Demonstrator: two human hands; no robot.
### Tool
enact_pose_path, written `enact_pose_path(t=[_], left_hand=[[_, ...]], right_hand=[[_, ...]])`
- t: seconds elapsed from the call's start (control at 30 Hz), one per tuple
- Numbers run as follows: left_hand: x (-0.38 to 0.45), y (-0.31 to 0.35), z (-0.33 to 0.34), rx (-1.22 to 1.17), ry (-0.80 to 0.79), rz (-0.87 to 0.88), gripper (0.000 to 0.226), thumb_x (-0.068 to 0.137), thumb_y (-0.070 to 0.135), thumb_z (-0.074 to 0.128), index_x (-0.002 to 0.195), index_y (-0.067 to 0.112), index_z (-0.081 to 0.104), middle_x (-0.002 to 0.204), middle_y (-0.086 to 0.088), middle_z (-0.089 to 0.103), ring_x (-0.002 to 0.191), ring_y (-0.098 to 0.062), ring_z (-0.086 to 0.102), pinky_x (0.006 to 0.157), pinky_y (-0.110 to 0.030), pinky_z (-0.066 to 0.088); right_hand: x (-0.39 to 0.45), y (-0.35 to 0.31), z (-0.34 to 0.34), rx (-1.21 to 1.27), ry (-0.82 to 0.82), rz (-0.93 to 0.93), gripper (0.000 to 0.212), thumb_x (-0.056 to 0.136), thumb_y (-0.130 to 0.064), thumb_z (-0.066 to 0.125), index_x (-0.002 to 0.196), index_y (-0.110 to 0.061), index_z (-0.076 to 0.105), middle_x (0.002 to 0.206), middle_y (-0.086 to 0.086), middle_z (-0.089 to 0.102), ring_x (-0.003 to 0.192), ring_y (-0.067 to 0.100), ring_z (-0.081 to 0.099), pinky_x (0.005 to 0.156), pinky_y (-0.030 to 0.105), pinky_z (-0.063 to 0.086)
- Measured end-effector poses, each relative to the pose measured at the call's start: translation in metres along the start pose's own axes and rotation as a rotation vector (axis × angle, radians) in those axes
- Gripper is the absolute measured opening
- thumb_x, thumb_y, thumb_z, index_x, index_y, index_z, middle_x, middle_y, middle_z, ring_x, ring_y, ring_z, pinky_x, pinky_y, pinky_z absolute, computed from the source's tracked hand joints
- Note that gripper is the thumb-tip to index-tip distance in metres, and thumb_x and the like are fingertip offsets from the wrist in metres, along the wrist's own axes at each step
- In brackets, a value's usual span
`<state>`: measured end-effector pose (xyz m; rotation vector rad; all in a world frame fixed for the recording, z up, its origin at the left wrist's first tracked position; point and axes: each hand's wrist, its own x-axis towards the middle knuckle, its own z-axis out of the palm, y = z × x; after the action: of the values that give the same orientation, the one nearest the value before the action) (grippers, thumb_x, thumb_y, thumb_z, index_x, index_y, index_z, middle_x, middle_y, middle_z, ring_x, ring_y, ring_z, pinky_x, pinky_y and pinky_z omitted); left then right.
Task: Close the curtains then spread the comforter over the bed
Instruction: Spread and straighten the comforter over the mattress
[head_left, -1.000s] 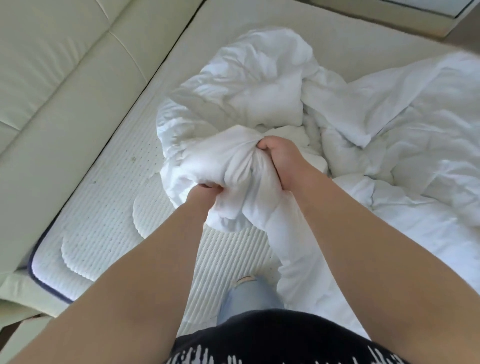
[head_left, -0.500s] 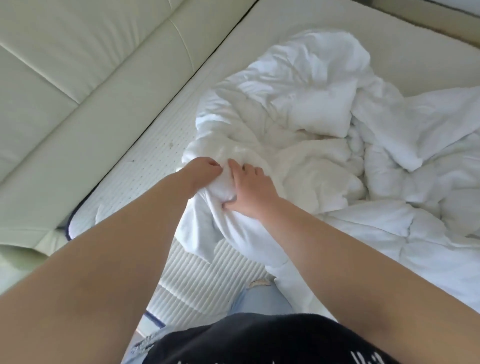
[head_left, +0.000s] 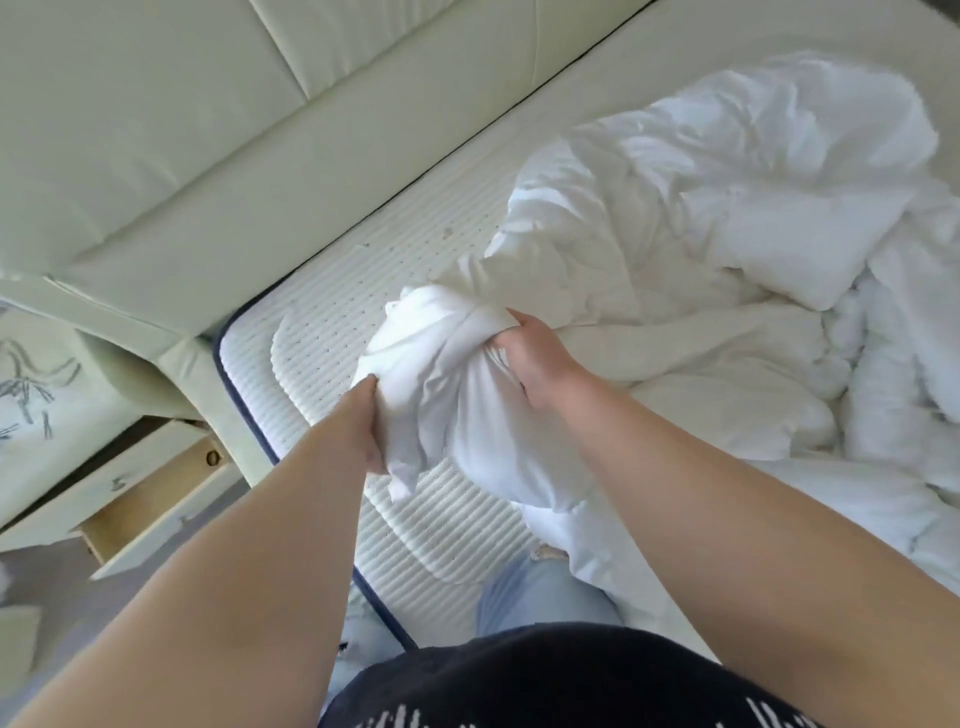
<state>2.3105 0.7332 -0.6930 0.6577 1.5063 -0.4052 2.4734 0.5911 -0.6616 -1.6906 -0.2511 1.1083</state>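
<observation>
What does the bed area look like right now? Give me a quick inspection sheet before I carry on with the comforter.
Surface: white quilted mattress with dark blue piping, bare at its near corner.
Job's things: white crumpled comforter, bunched in a heap, not spread; one gathered end lifted over the mattress corner. Curtains not in view.
Clutter: nothing seen on the mattress apart from the comforter.
Grippers: left hand and right hand both grip the gathered end.
Cables: nothing seen.
Surroundings: cream padded headboard beyond the mattress; cream bedside drawer unit beside the bed, one drawer pulled open; the person's knee in light blue jeans on the mattress edge.
</observation>
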Motion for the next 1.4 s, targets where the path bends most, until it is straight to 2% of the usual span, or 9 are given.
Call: enact_pose_path(t=[0.23, 0.4, 0.53, 0.63, 0.83, 1.03, 1.13, 1.27, 1.4], left_hand=[[0.013, 0.006, -0.011, -0.148, 0.096, 0.189, 0.021, 0.095, 0.015, 0.053, 0.108, 0.001, 0.06, 0.084, -0.012, 0.062, 0.073, -0.025, 0.058, 0.08, -0.038, 0.048], [0.043, 0.035, -0.098, 0.005, 0.572, 0.471, 0.04, 0.087, 0.024, 0.062, 0.125, 0.021, 0.051, 0.098, -0.002, 0.058, 0.09, -0.027, 0.056, 0.076, -0.033, 0.047], [0.065, 0.07, -0.173, -0.096, 0.647, 0.657, 0.037, 0.085, 0.038, 0.064, 0.119, 0.026, 0.054, 0.107, 0.003, 0.056, 0.099, -0.022, 0.052, 0.086, -0.033, 0.045], [0.091, 0.082, -0.217, 0.031, 0.609, 0.586, 0.07, 0.082, 0.047, 0.069, 0.141, 0.018, 0.044, 0.112, -0.001, 0.056, 0.094, -0.022, 0.054, 0.084, -0.034, 0.048], [0.153, 0.062, -0.294, 0.23, 0.319, 0.231, 0.079, 0.056, 0.055, 0.077, 0.119, 0.01, 0.059, 0.11, -0.011, 0.063, 0.092, -0.028, 0.063, 0.069, -0.037, 0.057], [0.173, 0.08, -0.351, 0.452, 0.339, 0.309, 0.035, 0.092, 0.021, 0.058, 0.121, 0.004, 0.062, 0.086, -0.002, 0.057, 0.092, -0.029, 0.059, 0.088, -0.043, 0.055], [0.178, 0.101, -0.357, 0.705, 0.366, 0.388, 0.036, 0.093, 0.016, 0.045, 0.127, 0.013, 0.058, 0.116, -0.007, 0.058, 0.094, -0.028, 0.059, 0.069, -0.036, 0.051], [0.177, 0.12, -0.344, 0.903, 0.302, 0.518, 0.018, 0.098, 0.022, 0.04, 0.095, 0.021, 0.057, 0.1, -0.008, 0.056, 0.075, -0.026, 0.05, 0.057, -0.026, 0.038], [0.181, 0.121, -0.319, 0.886, 0.141, 0.371, 0.069, 0.09, 0.041, 0.056, 0.15, 0.017, 0.033, 0.13, -0.01, 0.055, 0.1, -0.029, 0.057, 0.08, -0.032, 0.045]], right_hand=[[0.025, 0.013, 0.023, -0.404, 0.049, 0.032, 0.028, 0.09, -0.026, 0.058, 0.116, -0.024, 0.066, 0.116, 0.001, 0.07, 0.112, 0.024, 0.063, 0.098, 0.037, 0.048], [0.058, 0.047, 0.088, -1.153, -0.03, 0.208, 0.083, 0.089, -0.04, 0.061, 0.154, -0.024, 0.013, 0.138, 0.014, 0.04, 0.127, 0.037, 0.047, 0.103, 0.043, 0.043], [0.063, 0.07, 0.152, -1.224, -0.107, 0.014, 0.078, 0.092, -0.027, 0.057, 0.156, -0.021, 0.012, 0.145, 0.015, 0.031, 0.13, 0.036, 0.042, 0.104, 0.044, 0.042], [0.064, 0.099, 0.191, -1.201, -0.233, 0.177, 0.074, 0.094, -0.027, 0.05, 0.158, -0.025, 0.012, 0.145, 0.013, 0.037, 0.128, 0.036, 0.047, 0.102, 0.044, 0.044], [0.061, 0.14, 0.272, -1.121, -0.234, 0.493, 0.067, 0.097, -0.034, 0.049, 0.156, -0.019, 0.021, 0.142, 0.009, 0.05, 0.123, 0.031, 0.055, 0.1, 0.044, 0.047], [0.068, 0.135, 0.335, -1.035, -0.196, 0.589, 0.059, 0.093, -0.021, 0.047, 0.15, -0.018, 0.033, 0.143, 0.007, 0.051, 0.127, 0.032, 0.052, 0.102, 0.038, 0.043], [0.073, 0.127, 0.338, -1.071, -0.278, 0.684, 0.044, 0.098, -0.03, 0.044, 0.139, -0.013, 0.045, 0.134, 0.012, 0.057, 0.119, 0.03, 0.056, 0.096, 0.034, 0.044], [0.076, 0.113, 0.329, -1.001, -0.347, 0.789, 0.039, 0.098, -0.05, 0.035, 0.109, -0.017, 0.054, 0.096, 0.005, 0.068, 0.099, 0.023, 0.069, 0.079, 0.032, 0.043], [0.076, 0.112, 0.323, -1.03, -0.374, 0.813, 0.035, 0.099, -0.044, 0.036, 0.112, -0.017, 0.054, 0.098, 0.003, 0.071, 0.087, 0.022, 0.065, 0.081, 0.033, 0.046]])
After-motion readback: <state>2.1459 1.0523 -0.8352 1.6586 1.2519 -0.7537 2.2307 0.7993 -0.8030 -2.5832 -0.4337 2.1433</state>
